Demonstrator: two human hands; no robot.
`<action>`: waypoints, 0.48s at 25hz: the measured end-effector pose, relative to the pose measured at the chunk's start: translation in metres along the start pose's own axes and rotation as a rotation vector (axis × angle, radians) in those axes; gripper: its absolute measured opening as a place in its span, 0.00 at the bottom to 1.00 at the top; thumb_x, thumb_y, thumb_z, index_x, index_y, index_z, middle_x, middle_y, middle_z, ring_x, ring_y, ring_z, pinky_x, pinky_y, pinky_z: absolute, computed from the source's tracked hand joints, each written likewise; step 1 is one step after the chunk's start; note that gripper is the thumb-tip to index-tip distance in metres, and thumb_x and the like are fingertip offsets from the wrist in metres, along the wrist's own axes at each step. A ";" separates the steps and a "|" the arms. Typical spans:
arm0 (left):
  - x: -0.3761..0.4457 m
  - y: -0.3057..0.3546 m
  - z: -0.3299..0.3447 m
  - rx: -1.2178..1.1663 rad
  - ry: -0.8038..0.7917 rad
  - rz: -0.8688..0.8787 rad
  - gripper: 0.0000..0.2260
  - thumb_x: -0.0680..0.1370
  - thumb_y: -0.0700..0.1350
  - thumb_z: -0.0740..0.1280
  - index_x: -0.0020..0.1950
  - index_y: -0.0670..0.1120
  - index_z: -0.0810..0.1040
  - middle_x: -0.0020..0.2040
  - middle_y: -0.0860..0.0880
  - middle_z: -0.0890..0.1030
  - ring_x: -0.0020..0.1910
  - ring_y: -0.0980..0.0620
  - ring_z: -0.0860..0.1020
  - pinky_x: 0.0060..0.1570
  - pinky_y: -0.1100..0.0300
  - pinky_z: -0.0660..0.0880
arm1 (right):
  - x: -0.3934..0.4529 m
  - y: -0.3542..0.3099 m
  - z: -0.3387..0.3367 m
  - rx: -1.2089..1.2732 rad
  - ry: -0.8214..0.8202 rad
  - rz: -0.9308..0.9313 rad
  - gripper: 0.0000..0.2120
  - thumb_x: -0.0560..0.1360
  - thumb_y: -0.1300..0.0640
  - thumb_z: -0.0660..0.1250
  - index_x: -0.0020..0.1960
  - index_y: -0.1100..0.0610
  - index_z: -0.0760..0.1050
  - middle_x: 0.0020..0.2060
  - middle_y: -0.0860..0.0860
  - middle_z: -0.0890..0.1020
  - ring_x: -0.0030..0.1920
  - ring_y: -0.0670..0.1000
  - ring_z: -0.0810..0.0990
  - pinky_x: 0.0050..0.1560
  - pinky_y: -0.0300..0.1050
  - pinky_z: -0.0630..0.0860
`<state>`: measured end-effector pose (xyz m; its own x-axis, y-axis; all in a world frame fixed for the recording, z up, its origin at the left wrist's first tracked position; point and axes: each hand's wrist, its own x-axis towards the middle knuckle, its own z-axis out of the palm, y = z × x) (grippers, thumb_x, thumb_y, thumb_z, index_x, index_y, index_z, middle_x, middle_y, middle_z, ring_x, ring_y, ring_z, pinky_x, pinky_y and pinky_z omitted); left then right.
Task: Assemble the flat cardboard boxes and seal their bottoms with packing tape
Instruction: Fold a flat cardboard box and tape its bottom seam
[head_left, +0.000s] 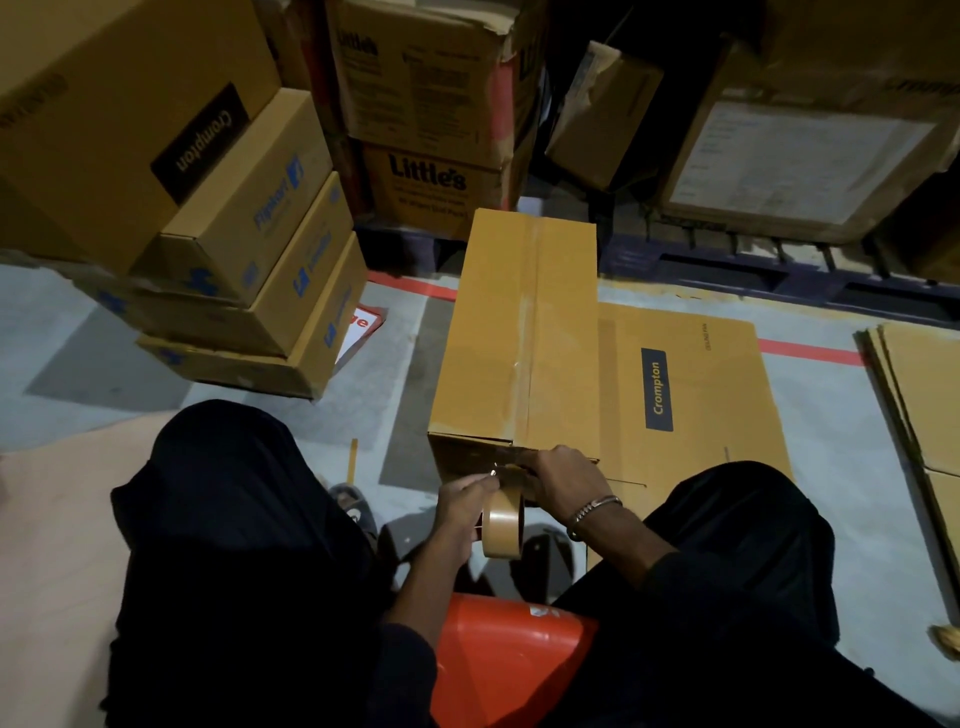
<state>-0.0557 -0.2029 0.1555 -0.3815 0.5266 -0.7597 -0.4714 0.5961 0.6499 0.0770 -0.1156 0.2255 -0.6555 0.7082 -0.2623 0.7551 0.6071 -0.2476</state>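
Note:
An assembled brown cardboard box (488, 332) stands on the floor in front of me, a strip of tape running along its top seam. My left hand (460, 506) grips a roll of brown packing tape (503, 522) just below the box's near end. My right hand (563, 480), with a metal bracelet on the wrist, presses the tape end against the near edge of the box. A flat Crompton box (691, 395) lies on the floor to the right, partly under the assembled one.
Stacked Flipkart boxes (260, 291) rise at left, Little's cartons (431, 171) and pallets at the back. A pile of flat cardboard (919, 395) lies far right. I sit on an orange stool (498, 660), knees either side. Red floor tape (810, 351) crosses the grey floor.

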 end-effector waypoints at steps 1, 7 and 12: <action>0.001 -0.001 0.000 0.003 0.003 -0.003 0.03 0.79 0.44 0.72 0.51 0.50 0.85 0.49 0.46 0.87 0.46 0.46 0.82 0.42 0.59 0.75 | 0.000 -0.002 0.000 -0.046 -0.010 -0.014 0.18 0.82 0.52 0.66 0.71 0.44 0.76 0.48 0.56 0.83 0.50 0.59 0.84 0.42 0.44 0.70; 0.005 -0.004 -0.001 0.011 0.004 0.003 0.05 0.77 0.44 0.73 0.52 0.49 0.85 0.44 0.46 0.86 0.41 0.48 0.82 0.39 0.60 0.75 | -0.002 -0.005 -0.005 -0.141 -0.056 0.047 0.16 0.83 0.56 0.64 0.69 0.51 0.77 0.53 0.57 0.82 0.55 0.60 0.83 0.51 0.49 0.78; 0.013 -0.013 -0.008 0.089 0.064 0.003 0.10 0.72 0.48 0.78 0.51 0.48 0.87 0.43 0.47 0.87 0.44 0.45 0.85 0.43 0.56 0.77 | -0.009 0.012 -0.012 -0.193 -0.106 0.210 0.14 0.81 0.59 0.65 0.65 0.56 0.77 0.56 0.56 0.81 0.57 0.60 0.81 0.53 0.51 0.78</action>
<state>-0.0607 -0.2083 0.1375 -0.4341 0.4908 -0.7554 -0.3987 0.6473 0.6496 0.0922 -0.1108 0.2366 -0.4753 0.7899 -0.3875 0.8566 0.5160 0.0013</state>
